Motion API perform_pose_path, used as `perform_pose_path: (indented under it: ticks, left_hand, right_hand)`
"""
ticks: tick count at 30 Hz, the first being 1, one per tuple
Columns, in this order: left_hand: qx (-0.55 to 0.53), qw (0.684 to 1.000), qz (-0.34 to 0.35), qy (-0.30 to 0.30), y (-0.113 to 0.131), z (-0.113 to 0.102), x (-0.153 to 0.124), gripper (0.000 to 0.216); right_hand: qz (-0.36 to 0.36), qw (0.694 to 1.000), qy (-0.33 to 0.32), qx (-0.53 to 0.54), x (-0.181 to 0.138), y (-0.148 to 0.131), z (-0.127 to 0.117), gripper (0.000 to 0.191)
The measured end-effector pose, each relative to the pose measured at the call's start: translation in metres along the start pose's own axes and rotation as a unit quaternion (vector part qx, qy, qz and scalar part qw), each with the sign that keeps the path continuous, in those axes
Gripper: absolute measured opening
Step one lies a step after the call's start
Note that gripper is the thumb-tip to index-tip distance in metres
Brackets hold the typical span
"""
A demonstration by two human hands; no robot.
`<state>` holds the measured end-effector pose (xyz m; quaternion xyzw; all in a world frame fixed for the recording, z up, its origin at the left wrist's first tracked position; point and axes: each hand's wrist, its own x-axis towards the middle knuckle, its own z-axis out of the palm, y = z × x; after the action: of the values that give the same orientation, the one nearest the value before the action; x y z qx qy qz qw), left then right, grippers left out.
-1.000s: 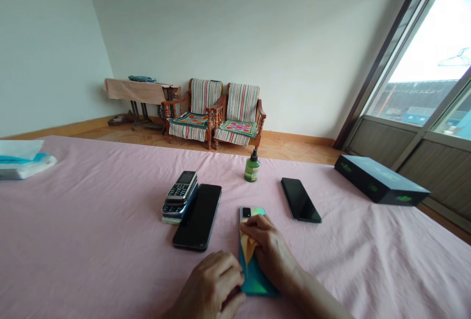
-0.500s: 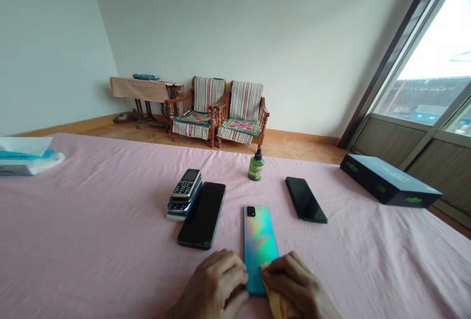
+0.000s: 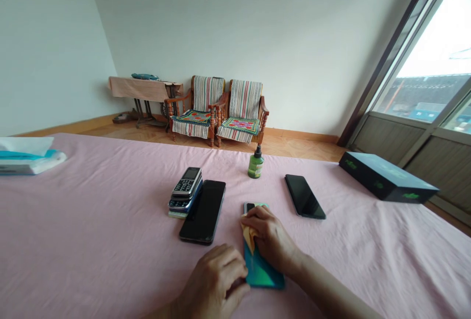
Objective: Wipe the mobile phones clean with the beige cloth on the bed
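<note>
A teal, iridescent smartphone (image 3: 263,272) lies face down on the pink tablecloth (image 3: 91,221) in front of me. My right hand (image 3: 270,240) presses a small yellow cloth (image 3: 249,234) onto the phone's upper half, fingers closed over the cloth. My left hand (image 3: 217,279) rests at the phone's lower left edge, fingers curled against its side and holding it in place. Most of the phone's back is hidden under my right hand.
A black smartphone (image 3: 203,211) lies left of the teal one, beside a stack of keypad phones (image 3: 185,191). Another black phone (image 3: 304,196) and a green bottle (image 3: 255,164) sit further back. A dark box (image 3: 386,176) lies right, a tissue pack (image 3: 25,156) far left.
My right hand slid the yellow cloth from the phone's top down to its lower end, then back up to the top. My left hand stayed at the phone's lower left edge.
</note>
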<state>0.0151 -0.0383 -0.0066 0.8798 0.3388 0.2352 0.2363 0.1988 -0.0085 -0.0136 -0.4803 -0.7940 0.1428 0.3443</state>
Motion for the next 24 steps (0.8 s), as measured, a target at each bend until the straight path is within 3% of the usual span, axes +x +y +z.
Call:
perform_pose_path:
  ticks: [4, 11, 20, 24]
  left_hand:
    - [-0.007, 1.000, -0.001, 0.006, -0.001, 0.001, -0.001, 0.021]
    - [-0.005, 0.998, -0.056, 0.001, -0.003, 0.005, 0.001, 0.027]
    - [-0.073, 0.993, -0.082, 0.044, -0.003, 0.004, 0.001, 0.042]
    - [-0.088, 0.992, -0.074, 0.044, -0.005, 0.004, 0.003, 0.042]
  right_hand:
    - [-0.008, 0.999, 0.025, 0.039, -0.006, 0.004, 0.006, 0.048]
    - [-0.022, 0.995, -0.063, 0.073, -0.059, -0.024, 0.001, 0.061]
    - [0.022, 0.997, -0.014, 0.074, -0.031, -0.013, -0.003, 0.046]
    - [-0.004, 0.997, -0.054, 0.061, -0.044, -0.022, -0.004, 0.052]
